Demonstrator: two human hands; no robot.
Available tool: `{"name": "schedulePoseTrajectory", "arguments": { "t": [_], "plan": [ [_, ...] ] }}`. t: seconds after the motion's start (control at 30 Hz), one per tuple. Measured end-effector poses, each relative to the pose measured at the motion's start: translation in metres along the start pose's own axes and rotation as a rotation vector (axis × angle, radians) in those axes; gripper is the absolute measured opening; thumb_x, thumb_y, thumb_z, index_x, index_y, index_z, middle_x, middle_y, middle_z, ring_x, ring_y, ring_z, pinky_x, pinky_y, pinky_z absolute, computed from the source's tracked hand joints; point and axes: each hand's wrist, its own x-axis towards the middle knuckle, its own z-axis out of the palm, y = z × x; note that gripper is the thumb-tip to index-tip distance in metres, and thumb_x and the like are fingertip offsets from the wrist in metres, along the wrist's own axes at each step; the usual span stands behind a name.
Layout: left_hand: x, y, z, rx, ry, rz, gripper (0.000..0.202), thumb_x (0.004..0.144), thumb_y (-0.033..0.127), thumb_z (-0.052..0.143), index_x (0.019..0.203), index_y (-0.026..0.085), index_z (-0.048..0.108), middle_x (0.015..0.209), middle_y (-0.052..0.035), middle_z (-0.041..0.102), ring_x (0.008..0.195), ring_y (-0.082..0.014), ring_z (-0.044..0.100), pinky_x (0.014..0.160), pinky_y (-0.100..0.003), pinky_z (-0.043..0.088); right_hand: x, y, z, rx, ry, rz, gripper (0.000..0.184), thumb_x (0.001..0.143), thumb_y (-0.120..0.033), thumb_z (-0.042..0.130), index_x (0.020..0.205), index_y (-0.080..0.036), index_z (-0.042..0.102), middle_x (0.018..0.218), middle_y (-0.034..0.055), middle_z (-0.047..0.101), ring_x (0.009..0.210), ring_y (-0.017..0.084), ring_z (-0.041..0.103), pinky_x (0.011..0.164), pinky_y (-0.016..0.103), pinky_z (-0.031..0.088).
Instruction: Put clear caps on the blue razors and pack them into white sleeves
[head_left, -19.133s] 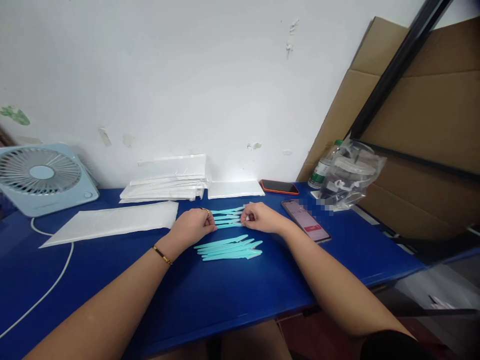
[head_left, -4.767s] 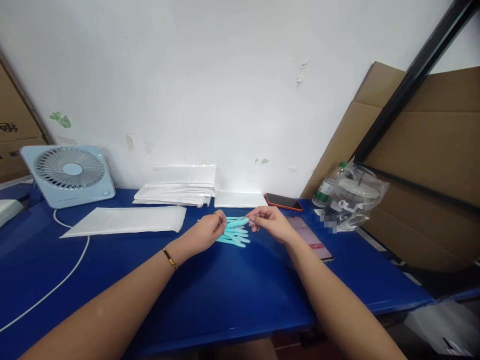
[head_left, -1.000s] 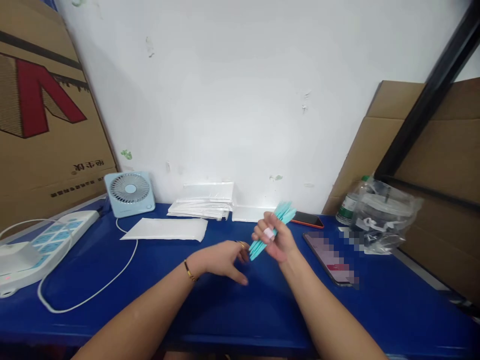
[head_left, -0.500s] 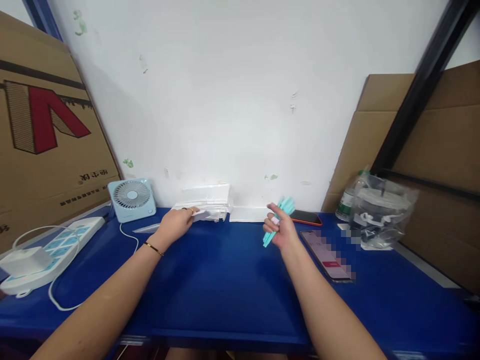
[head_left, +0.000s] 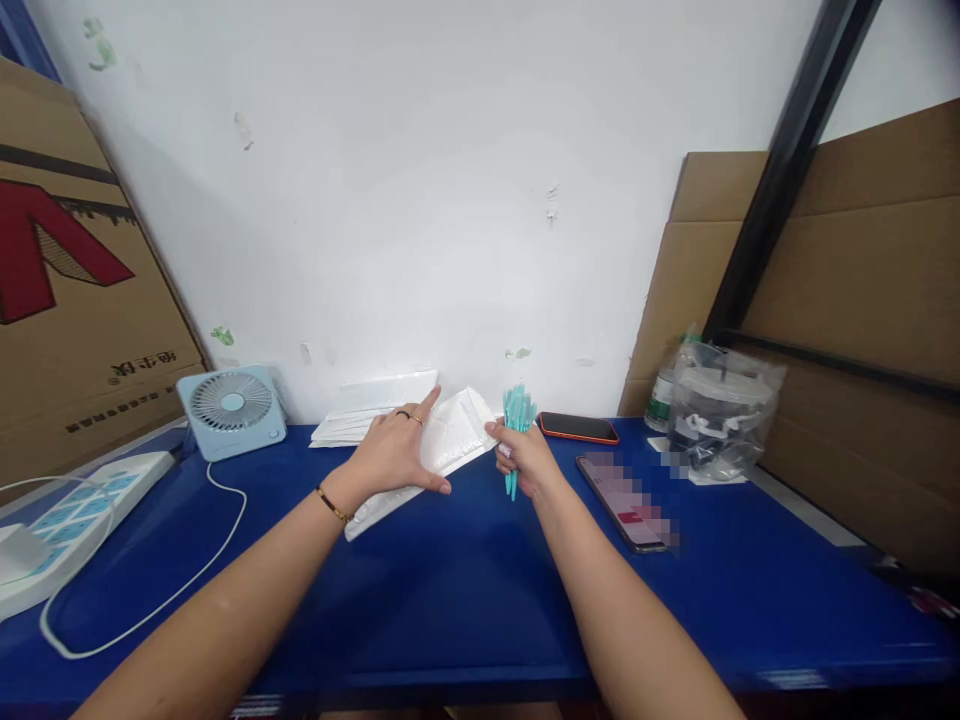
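My right hand (head_left: 525, 460) is closed round a bundle of several turquoise plastic sticks (head_left: 516, 412), held upright above the blue table (head_left: 465, 590). Its fingertips also touch the near end of a white padded bag (head_left: 457, 440). My left hand (head_left: 394, 455) grips that bag from the left, thumb underneath and fingers on top, lifting it tilted off the table. A gold bracelet sits on my left wrist.
A stack of white bags (head_left: 367, 415) lies by the wall. A small blue fan (head_left: 231, 408), a power strip (head_left: 67, 515) and a white cable (head_left: 150, 600) are at left. Two phones (head_left: 577, 428) (head_left: 622, 490), a bottle and a clear plastic bag (head_left: 712, 410) lie at right; cardboard flanks both sides.
My left hand has drawn a white bag from the left toward the middle and lifted it. My right hand has turned the stick bundle upright and met the bag's end.
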Motion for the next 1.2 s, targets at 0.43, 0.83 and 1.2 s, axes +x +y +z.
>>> {"name": "schedulePoseTrajectory", "arguments": {
  "t": [0.43, 0.83, 1.2],
  "plan": [
    [-0.011, -0.01, 0.038, -0.035, -0.094, -0.142, 0.047, 0.061, 0.023, 0.058, 0.107, 0.02, 0.051, 0.095, -0.0068, 0.061, 0.086, -0.0252, 0.06, 0.067, -0.029, 0.041, 0.008, -0.017, -0.016, 0.243, 0.226, -0.172, 0.023, 0.067, -0.035, 0.066, 0.065, -0.017, 0.052, 0.037, -0.011, 0.032, 0.03, 0.004, 0.028, 0.033, 0.019, 0.028],
    [-0.015, -0.001, 0.035, -0.261, -0.157, -0.051, 0.061, 0.057, 0.026, 0.063, 0.115, 0.021, 0.047, 0.094, -0.0031, 0.06, 0.083, -0.0224, 0.059, 0.068, -0.027, 0.041, 0.004, -0.028, -0.02, 0.595, 0.124, -0.191, 0.022, 0.071, -0.037, 0.065, 0.063, -0.02, 0.053, 0.049, -0.0045, 0.052, 0.076, 0.018, 0.065, 0.07, 0.03, 0.047],
    [-0.021, 0.003, 0.029, -0.608, -0.2, 0.051, 0.049, 0.063, 0.026, 0.061, 0.108, 0.018, 0.046, 0.087, 0.0001, 0.054, 0.074, -0.0154, 0.053, 0.062, -0.024, 0.042, 0.001, -0.024, -0.007, 0.596, 0.019, -0.254, 0.02, 0.074, -0.037, 0.064, 0.063, -0.021, 0.057, 0.053, -0.0039, 0.054, 0.087, 0.019, 0.063, 0.08, 0.031, 0.044]
  ]
}}
